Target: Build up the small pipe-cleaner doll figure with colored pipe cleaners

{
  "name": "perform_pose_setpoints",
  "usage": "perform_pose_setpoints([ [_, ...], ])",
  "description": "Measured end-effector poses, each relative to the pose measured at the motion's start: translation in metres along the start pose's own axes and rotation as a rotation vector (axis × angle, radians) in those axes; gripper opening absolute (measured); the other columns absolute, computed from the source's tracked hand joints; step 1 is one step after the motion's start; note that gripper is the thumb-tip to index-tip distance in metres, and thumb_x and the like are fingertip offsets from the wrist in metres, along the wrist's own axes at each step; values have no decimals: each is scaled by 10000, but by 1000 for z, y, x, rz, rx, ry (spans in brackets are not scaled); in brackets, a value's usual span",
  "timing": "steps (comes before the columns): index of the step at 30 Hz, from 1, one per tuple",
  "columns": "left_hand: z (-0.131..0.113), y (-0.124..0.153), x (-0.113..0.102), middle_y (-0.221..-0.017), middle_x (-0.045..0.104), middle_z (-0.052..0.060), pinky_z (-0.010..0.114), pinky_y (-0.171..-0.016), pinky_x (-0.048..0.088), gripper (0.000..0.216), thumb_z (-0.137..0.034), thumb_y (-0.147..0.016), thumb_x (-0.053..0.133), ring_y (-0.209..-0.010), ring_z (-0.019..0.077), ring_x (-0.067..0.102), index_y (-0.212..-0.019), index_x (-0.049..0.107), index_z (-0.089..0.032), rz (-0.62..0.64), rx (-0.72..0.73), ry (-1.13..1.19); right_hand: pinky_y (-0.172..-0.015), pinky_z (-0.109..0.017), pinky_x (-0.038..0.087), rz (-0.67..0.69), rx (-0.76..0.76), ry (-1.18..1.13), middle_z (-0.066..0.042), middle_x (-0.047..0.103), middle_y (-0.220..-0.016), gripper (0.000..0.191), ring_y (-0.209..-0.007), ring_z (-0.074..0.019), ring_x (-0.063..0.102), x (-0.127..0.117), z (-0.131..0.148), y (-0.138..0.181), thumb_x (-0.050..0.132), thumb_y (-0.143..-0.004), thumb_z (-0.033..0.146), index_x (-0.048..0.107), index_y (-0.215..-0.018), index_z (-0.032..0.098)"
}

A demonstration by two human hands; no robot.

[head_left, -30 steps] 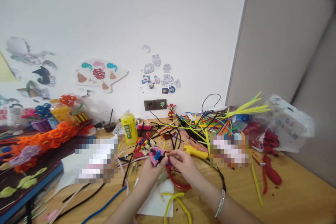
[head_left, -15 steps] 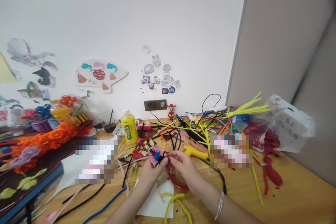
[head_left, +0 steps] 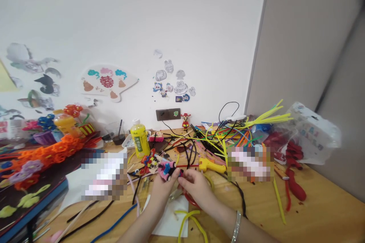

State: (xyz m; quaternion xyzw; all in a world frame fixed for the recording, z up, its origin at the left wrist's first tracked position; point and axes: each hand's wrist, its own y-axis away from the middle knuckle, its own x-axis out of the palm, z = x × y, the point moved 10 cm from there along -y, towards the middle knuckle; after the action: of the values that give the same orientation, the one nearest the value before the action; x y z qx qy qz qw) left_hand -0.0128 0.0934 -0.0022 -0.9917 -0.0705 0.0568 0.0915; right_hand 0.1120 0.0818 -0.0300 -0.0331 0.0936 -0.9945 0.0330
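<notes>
My left hand [head_left: 163, 186] is closed around a pipe-cleaner doll [head_left: 164, 168], its thumb pressed on the black lower part. The doll lies tilted, its red-hatted head pointing up and left, with a pink body and blue patches. At its lower end, the fingers of my right hand [head_left: 196, 183] pinch a small dark and magenta part, mostly covered by the fingertips. Just behind my right hand lies a yellow hot glue gun [head_left: 211, 165]. Beneath both hands are a white sheet of paper [head_left: 171, 222] and bent yellow pipe cleaners [head_left: 186, 222].
A yellow drink bottle [head_left: 139, 138] stands behind my left hand. Loose pipe cleaners [head_left: 245, 134] pile up at the back right, beside a plastic bag [head_left: 310, 133]. Orange pipe-cleaner flowers [head_left: 59, 152] fill the left side. A small red-hatted figure [head_left: 185, 121] stands against the wall.
The doll has turned in my hands, so its head and pink body show more plainly. My right hand has shifted slightly down, its fingers now tighter at the doll's lower end.
</notes>
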Motion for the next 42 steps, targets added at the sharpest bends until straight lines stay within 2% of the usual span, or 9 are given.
perform_pose_setpoints([
  [5,0,0,-2,-516,540,-25,267,-557,417,360,-518,-524,661,-536,165,505,-538,500,-196,-5,39,-83,-422,-211,341,51,141,-28,10,570,-490,383,-386,-80,454,5,-12,0,631,-615,514,508,-556,156],
  [10,-4,-1,-8,-559,573,-9,277,-584,426,337,-509,-567,639,-575,178,529,-587,525,-192,-40,78,-94,-416,-205,336,75,101,-110,33,557,-469,388,-381,-79,456,6,-6,-2,621,-603,537,493,-579,171],
  [18,1,-7,-21,-745,663,50,312,-688,459,372,-473,-566,668,-733,216,599,-750,609,-155,-132,27,64,-384,-194,262,-102,30,-234,67,436,-406,371,-352,-66,356,-25,8,-3,535,-705,524,455,-576,185],
  [22,15,-14,-27,-821,666,65,323,-759,449,386,-399,-566,688,-813,221,606,-843,607,-142,-158,-68,186,-391,-197,244,-216,-32,-88,82,362,-403,418,-372,-68,311,-50,23,-5,518,-701,576,427,-558,194],
  [28,12,-31,-30,-849,656,49,317,-779,437,354,-357,-573,689,-832,212,588,-849,583,-162,-87,-1,147,-419,-222,282,-225,-88,166,61,392,-460,367,-417,-96,359,-67,31,-14,467,-727,532,417,-556,211],
  [32,14,-45,-47,-860,632,21,308,-813,406,352,-294,-551,680,-848,195,566,-863,556,-187,-177,32,151,-476,-234,324,-224,-139,278,53,412,-488,276,-474,-119,413,-72,36,-15,498,-743,411,457,-564,205],
  [35,22,-51,-47,-793,629,6,295,-760,418,309,-272,-551,664,-784,183,572,-830,571,-177,-144,-30,158,-547,-249,350,-172,-188,655,14,524,-570,226,-561,-141,480,-66,39,-16,451,-800,270,538,-611,182],
  [38,29,-50,-36,-697,633,8,286,-666,438,253,-250,-532,667,-672,173,585,-751,587,-151,-54,-103,183,-680,-284,372,-67,-267,983,-41,623,-745,178,-760,-183,520,-52,35,-17,479,-800,160,633,-712,173],
  [42,31,-40,-17,-678,643,15,258,-612,444,236,-220,-509,683,-628,155,587,-713,595,-142,57,-158,233,-834,-324,341,149,-463,1357,-60,629,-866,190,-936,-206,478,-22,22,-15,498,-835,166,680,-846,218],
])
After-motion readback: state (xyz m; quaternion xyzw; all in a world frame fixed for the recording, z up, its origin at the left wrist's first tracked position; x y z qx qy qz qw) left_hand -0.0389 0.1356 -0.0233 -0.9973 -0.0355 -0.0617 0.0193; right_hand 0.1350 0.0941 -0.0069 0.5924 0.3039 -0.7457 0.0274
